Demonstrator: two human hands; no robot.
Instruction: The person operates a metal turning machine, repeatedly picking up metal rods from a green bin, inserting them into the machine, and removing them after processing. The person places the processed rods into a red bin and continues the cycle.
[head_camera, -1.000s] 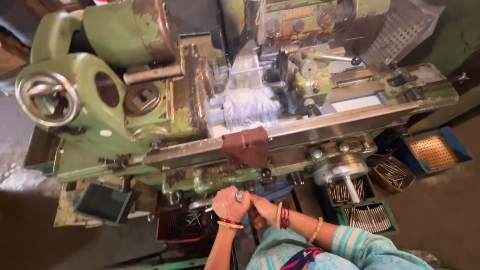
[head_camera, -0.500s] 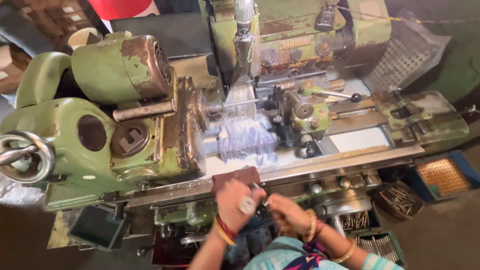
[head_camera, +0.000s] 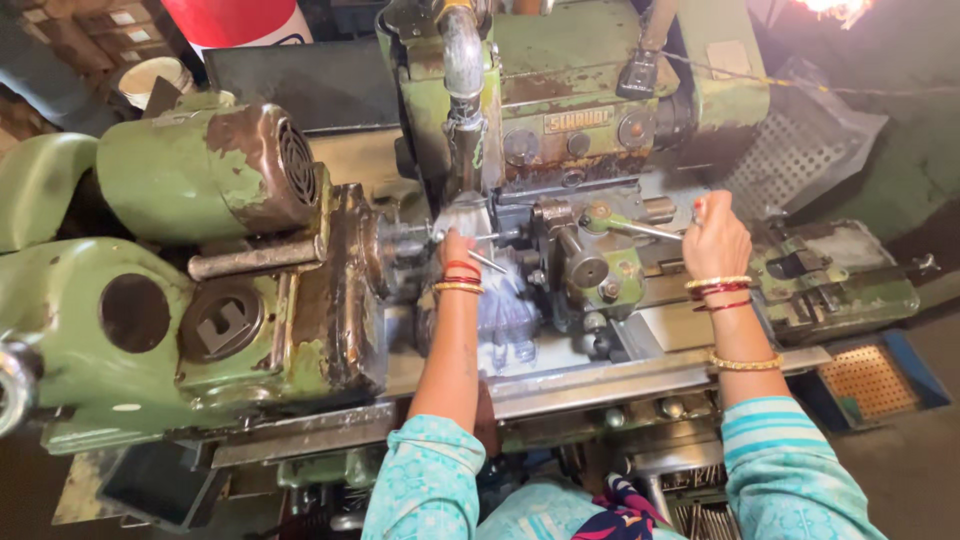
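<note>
My left hand reaches into the green lathe's spindle area, just under the coolant pipe. Its fingers are hidden against the chuck, and a thin metal rod sticks out beside the wrist. My right hand is closed around the end of a metal lever on the green tool block. Both wrists wear red and gold bangles, and the sleeves are turquoise. A whitish wet cloth or plastic lies on the bed between my arms.
The motor housing and headstock fill the left. A perforated metal guard stands at the back right. A blue tray with orange mesh sits at the lower right. Bins of small metal parts lie under the bed.
Both hands were together low in front of the machine. Since then the left has gone up to the spindle and the right has gone to the lever. The view has moved closer.
</note>
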